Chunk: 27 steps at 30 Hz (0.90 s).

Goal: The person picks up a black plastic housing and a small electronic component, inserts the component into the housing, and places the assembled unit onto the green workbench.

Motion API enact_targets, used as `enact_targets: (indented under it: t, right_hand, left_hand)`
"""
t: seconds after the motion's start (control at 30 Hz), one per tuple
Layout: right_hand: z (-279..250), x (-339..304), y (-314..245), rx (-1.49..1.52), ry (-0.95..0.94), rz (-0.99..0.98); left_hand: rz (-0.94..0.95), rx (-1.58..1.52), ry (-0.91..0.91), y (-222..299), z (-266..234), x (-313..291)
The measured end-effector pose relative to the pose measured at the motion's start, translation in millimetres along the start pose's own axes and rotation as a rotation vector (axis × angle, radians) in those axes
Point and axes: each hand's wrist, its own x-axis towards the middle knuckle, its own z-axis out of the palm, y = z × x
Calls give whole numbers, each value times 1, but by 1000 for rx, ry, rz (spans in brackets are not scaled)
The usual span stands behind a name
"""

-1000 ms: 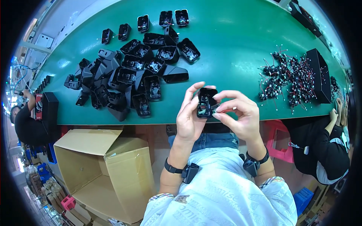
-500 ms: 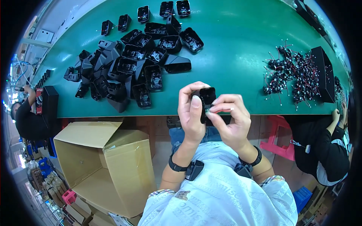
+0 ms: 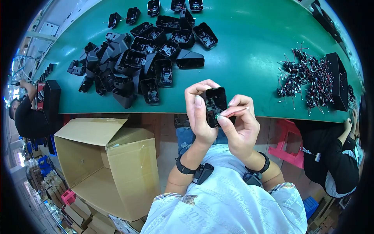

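Left hand [image 3: 201, 117] — grip closed round a black housing [image 3: 215, 100], held up at the near edge of the green bench [image 3: 249, 50]. Right hand [image 3: 243, 130] — grip pinched on a small wired part [image 3: 217, 116] at the housing's open side, its white plug [image 3: 247, 108] sticking out. More housings [image 3: 163, 72] lie to the left, heaped wired parts [image 3: 321, 84] to the right

The left hand [image 3: 202, 119] covers part of the left side of the black housing [image 3: 216, 97]; the small part [image 3: 217, 116] at the right hand's [image 3: 243, 132] fingertips is mostly hidden, too tiny to identify. The top edge cuts off the farthest housings [image 3: 178, 4]; single connectors in the wire heap [image 3: 307, 82] are too small to tell apart
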Motion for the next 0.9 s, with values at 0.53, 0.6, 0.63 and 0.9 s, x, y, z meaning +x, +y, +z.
enact_targets:
  t: [0.53,0.6,0.63,0.9]
  right_hand:
    - [-34,27,-7,-367,-178,-112]
    - [-38,28,-4,-354,-175,-103]
    - [-40,28,-3,-339,-166,-96]
    - [-50,36,-19,-559,-243,-131]
  left_hand:
    - [18,146,-254,-2,-10,13]
    - [-86,130,-294,-4,-7,12]
    - [-138,122,-315,-5,-6,11]
    - [-130,361,-335,-6,-5,12]
